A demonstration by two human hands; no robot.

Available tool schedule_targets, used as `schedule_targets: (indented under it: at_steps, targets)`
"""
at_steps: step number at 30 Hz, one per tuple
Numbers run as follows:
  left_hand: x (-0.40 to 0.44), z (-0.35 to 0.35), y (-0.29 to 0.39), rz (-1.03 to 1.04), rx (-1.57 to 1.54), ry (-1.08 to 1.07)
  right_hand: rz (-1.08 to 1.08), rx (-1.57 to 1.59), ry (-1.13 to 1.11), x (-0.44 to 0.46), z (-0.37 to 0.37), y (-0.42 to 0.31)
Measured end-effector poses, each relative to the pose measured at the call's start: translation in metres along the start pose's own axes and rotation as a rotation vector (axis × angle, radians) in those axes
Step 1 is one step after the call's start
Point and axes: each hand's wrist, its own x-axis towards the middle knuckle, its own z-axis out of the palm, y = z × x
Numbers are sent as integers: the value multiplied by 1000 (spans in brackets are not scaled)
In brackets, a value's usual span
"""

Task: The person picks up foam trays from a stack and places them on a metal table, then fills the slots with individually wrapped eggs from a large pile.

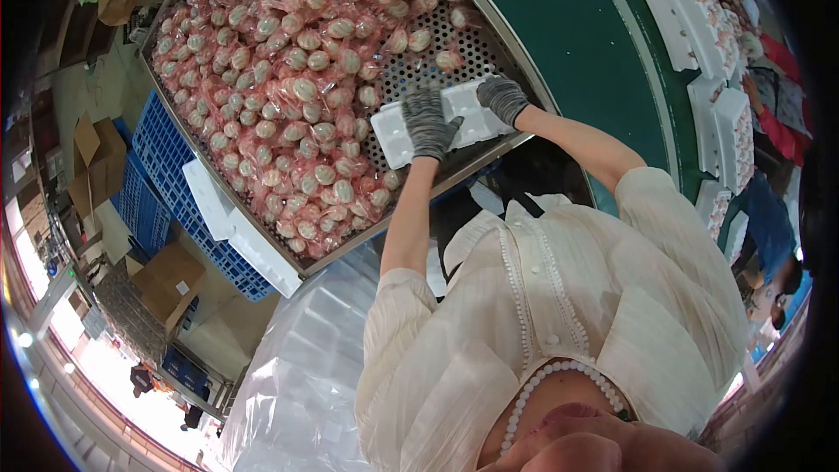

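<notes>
The metal bin (481,48) stands in front of the person, and its bottom has many small round holes. Inside the bin, close to its near rim, is the white foam tray (476,122); it lies over the bare part of the perforated bottom, but I cannot tell if all its underside touches it. The left hand (425,125), in a grey knitted glove, lies flat over the tray with the fingers extended and the thumb spread away, so it seems to press on the tray rather than to clench it; its fingertips are blurred. The right hand (502,100), gloved in the same way, has its fingers bent over the right end of the tray and appears to grasp it there. The work on this tray is, in my judgement, at a beginning stage: on its uncovered part I see no piece, though what is below the left hand is hidden. A large heap of wrapped pieces (293,87), pale and in pinkish film, fills most of the bin, so much seems left to handle. To the right of the bin, across the green surface (572,17), other foam trays (731,135) carry many small pieces, and this portion looks already done. To the left of the bin are blue crates (166,166) and white foam panels (253,253), the latter just beside its rim.
</notes>
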Motion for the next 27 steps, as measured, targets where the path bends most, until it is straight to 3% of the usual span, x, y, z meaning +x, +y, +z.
schedule_targets:
  at_steps: [2, 4, 6, 13, 14, 16, 17, 18, 23, 25, 27]
  targets:
    - [4, -2, -16, -66, -6, -63, -78, 18, 9, -2, -3, 4]
    - [10, -13, -13, -80, 39, -276, 8, 35, -45, 1, -5, 5]
    - [4, -21, -7, -142, 16, -261, 86, 55, -145, 8, -18, 2]
    - [-24, -24, 5, -477, -122, -333, -63, 43, -86, 24, -71, -11]
    - [-22, -25, -1, -361, -57, -324, -66, 169, 91, 39, -53, 0]
    - [-17, -23, -14, -177, 43, -346, -50, 152, 118, 63, -47, -1]
    - [-8, -21, -21, -183, 46, -344, -29, 131, 154, 77, -46, -1]
    - [2, -19, -28, -118, 53, -413, -61, 45, 4, 92, -36, 0]
    - [51, -32, -32, 169, 44, -527, -9, -62, -178, 107, -43, -21]
    - [57, -17, -37, 155, 57, -538, -20, 3, 21, 119, -19, -11]
    - [59, -1, -45, 201, -137, -655, -19, 7, 79, 107, -31, -6]
